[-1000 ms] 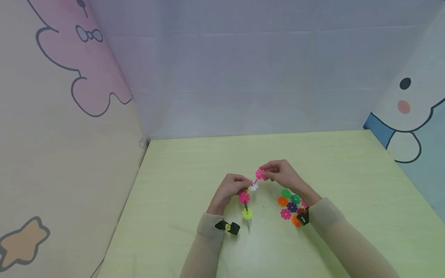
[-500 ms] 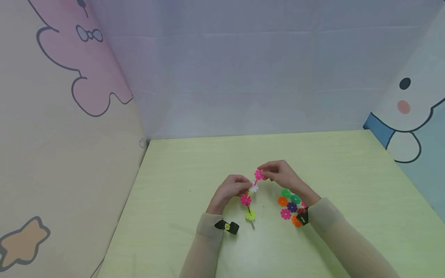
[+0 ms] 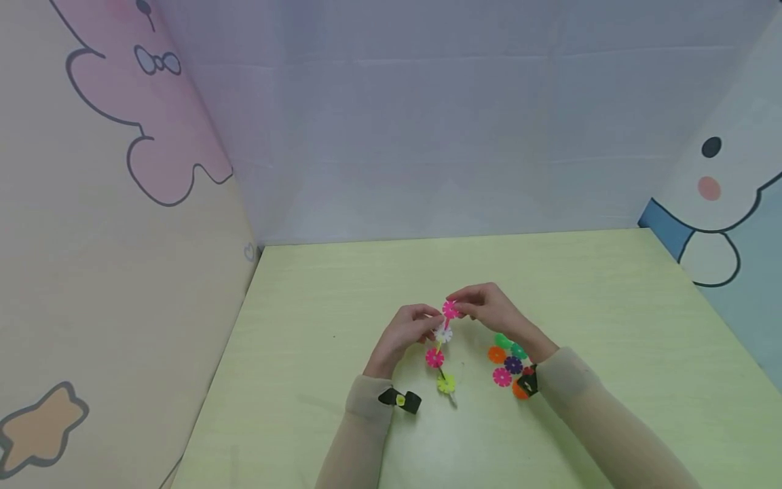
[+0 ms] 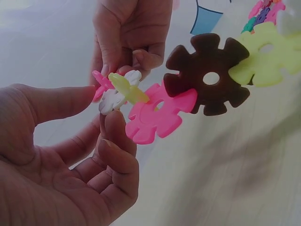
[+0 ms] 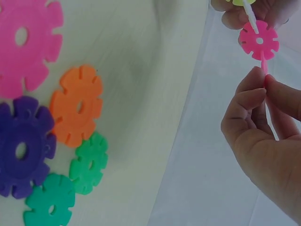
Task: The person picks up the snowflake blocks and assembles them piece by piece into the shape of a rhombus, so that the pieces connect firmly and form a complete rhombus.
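Observation:
A chain of notched plastic snowflake discs hangs between my hands. My left hand [image 3: 406, 334] pinches it by the white disc [image 3: 444, 334] between thumb and fingers. At the top of the chain, my right hand [image 3: 493, 314] pinches a pink disc [image 3: 450, 310] joined to other discs; the right wrist view shows this hand [image 5: 263, 115] gripping it edge-on. Further along dangle a second pink disc [image 4: 160, 113], a dark brown disc [image 4: 188, 77] and a yellow-green disc [image 4: 273, 54]. A whitish piece [image 3: 453, 401] trails at the lower end.
Loose discs lie on the light table [image 3: 330, 292] under my right forearm, including a purple disc [image 5: 21, 150], an orange disc [image 5: 77, 106], a pink disc [image 3: 502, 377] and green discs [image 5: 89, 164]. A curtain [image 3: 427, 136] stands behind the table, with a decorated wall [image 3: 122, 292] to the left.
My right hand has shifted slightly left and down with the top pink disc, closer to my left hand. The hanging end of the chain has swung to the right.

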The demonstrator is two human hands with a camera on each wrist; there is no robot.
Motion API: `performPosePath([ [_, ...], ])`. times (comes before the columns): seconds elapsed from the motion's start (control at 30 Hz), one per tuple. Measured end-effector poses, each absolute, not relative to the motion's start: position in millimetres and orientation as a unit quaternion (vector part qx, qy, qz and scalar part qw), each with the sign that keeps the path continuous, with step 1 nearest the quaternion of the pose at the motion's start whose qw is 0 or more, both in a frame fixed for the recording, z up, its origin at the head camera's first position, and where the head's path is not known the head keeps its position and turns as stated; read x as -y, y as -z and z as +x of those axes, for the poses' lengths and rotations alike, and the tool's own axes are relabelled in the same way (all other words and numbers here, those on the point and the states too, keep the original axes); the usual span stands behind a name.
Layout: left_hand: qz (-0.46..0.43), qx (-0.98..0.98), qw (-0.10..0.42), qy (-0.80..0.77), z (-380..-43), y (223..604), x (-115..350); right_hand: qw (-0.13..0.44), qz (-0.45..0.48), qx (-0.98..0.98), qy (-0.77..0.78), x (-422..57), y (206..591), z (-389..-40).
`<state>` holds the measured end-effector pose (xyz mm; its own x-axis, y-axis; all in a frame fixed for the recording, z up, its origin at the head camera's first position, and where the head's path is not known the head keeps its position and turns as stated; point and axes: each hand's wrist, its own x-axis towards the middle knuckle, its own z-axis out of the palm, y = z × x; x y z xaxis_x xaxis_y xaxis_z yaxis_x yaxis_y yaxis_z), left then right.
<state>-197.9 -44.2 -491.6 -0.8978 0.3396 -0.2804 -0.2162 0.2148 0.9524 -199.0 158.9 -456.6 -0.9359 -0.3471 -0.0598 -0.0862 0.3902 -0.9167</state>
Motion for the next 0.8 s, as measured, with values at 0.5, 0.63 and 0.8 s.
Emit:
performPosePath([
  [0.5, 0.041, -0.742, 0.2, -0.639, -195.2, 488.4, 41.1, 0.126, -0.149, -0.83, 0.522, -148.3, 437.7, -190.1],
  [0.63, 0.037, -0.74, 0.194, -0.643, -195.2, 488.9, 41.0, 0.123, -0.148, -0.83, 0.523, -152.6, 454.9, -198.5],
  [0.8, 0.029, -0.739, 0.184, -0.647, -196.0, 491.0, 40.6, 0.126, -0.147, -0.831, 0.522, -156.5, 466.4, -204.0],
])
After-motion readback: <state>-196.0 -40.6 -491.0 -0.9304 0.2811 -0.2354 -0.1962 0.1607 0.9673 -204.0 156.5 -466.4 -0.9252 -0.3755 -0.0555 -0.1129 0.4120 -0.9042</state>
